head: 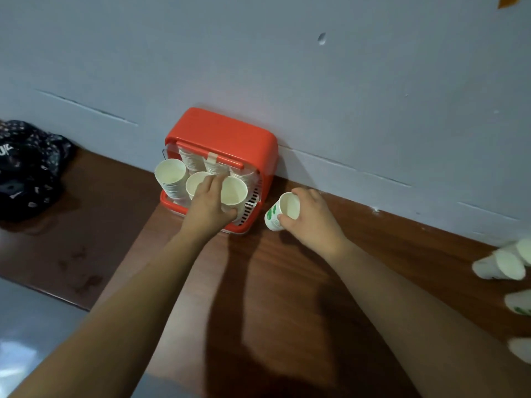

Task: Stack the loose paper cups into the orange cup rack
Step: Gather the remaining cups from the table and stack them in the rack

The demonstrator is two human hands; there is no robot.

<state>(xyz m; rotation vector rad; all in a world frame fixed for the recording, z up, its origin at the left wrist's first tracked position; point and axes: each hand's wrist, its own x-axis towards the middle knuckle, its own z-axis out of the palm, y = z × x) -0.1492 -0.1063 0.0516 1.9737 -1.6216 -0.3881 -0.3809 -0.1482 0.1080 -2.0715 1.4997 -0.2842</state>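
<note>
The orange cup rack stands on the wooden surface against the wall, holding several stacks of white paper cups with their mouths toward me. My left hand grips the right front stack, thumb under it and fingers between it and the middle stack. A third stack leans out at the rack's left. Just right of the rack, my right hand holds a single white cup with green print, tilted with its mouth facing me.
Several loose paper cups lie at the right edge of the brown wooden surface. A dark patterned cloth lies at the far left. The grey wall rises directly behind the rack.
</note>
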